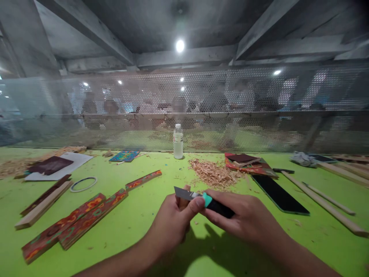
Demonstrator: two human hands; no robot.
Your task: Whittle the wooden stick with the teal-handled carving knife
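My right hand (242,215) is wrapped around a utility knife (220,207) with a black and turquoise handle. The knife's bare blade (182,193) points to the left, across my left hand (173,217). In that left hand is a small piece of wood (183,198), mostly hidden by the fingers; only its brown end shows above them. My left thumb presses against the knife near the base of its blade. Both hands are held close together over the green table (138,215).
Painted wooden strips (95,215) and a white ring (83,184) lie left. Wood shavings (215,173) are heaped ahead, near a water bottle (178,142). At right are a phone (279,194), sandpaper (243,158) and wooden sticks (325,204). A perforated screen (201,132) closes off the back.
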